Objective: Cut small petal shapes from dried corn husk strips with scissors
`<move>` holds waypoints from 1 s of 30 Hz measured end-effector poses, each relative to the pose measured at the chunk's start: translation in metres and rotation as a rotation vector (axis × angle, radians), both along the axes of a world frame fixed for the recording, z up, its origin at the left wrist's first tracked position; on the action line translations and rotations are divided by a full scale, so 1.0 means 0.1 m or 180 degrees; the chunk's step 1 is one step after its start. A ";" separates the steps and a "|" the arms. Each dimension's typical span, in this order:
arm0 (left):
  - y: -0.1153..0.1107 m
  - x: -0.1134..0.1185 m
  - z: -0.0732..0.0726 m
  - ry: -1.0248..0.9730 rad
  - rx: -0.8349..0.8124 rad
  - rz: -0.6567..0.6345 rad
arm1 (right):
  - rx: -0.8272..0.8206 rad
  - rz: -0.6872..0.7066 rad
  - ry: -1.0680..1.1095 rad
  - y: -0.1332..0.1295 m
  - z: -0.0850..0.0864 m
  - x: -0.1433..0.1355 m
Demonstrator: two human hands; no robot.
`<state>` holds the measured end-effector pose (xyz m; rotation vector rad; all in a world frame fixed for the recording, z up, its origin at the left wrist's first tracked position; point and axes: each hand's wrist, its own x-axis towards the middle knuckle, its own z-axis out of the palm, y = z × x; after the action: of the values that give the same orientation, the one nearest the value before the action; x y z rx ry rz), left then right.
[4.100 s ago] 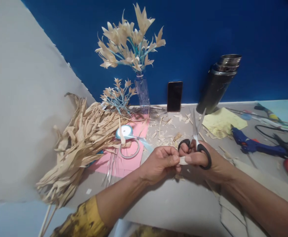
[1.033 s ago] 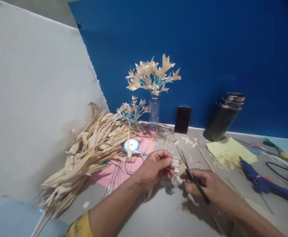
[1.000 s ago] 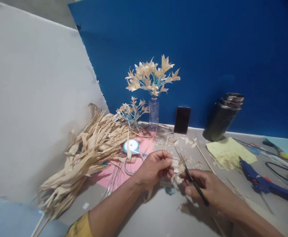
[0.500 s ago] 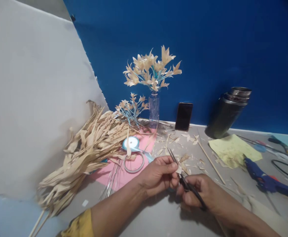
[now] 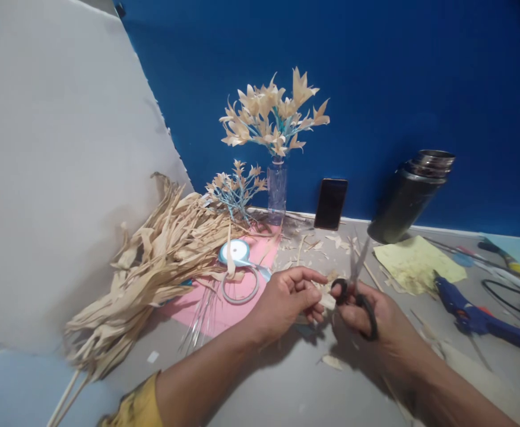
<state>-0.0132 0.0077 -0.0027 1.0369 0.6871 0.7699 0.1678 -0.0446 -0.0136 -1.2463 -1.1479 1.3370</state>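
My left hand (image 5: 289, 296) is closed in a pinch on a small pale piece of dried husk (image 5: 328, 301), which sticks out past the thumb. My right hand (image 5: 376, 308) has its fingers round the black handles of a pair of scissors (image 5: 355, 270). The scissor blades point up and away, slightly parted, clear of the husk piece. A cut scrap of husk (image 5: 332, 362) lies on the table below the hands. More scraps are strewn beyond them.
A pile of dried husks (image 5: 153, 261) lies left, beside a ribbon spool (image 5: 234, 252), a grey ring (image 5: 241, 301) and pink paper (image 5: 260, 287). Husk flowers stand in a clear bottle (image 5: 276, 190). A phone (image 5: 330, 203), a dark flask (image 5: 406, 201), yellow paper (image 5: 414, 258) and a blue glue gun (image 5: 487, 326) sit rightward.
The scissors have come away from the husk piece and swung to point up and right. A scrap has appeared on the table. My right hand has turned and shifted slightly up.
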 end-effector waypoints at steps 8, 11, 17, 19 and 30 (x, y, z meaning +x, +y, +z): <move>-0.05 0.06 -0.07 -0.0100 -0.0438 -0.0200 | -0.0049 -0.0311 -0.0283 -0.04 0.14 -0.06; -0.05 0.06 -0.11 -0.0339 -0.1049 -0.0403 | 0.0044 -0.0436 -0.0451 -0.05 0.13 -0.05; -0.01 0.05 -0.08 -0.0561 -0.0897 0.0177 | -0.0112 -0.0090 -0.0441 -0.05 0.12 -0.01; 0.03 0.03 -0.03 -0.0622 -0.0796 0.0320 | -0.0194 0.0306 -0.0425 -0.06 0.13 0.00; 0.12 -0.04 0.07 -0.1001 -0.0437 0.0691 | -0.0208 0.1115 -0.0686 -0.10 -0.07 -0.02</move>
<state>-0.0172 0.0196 0.0044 0.7027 0.5767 1.0339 0.1653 -0.0541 -0.0204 -1.3012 -1.5397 1.5318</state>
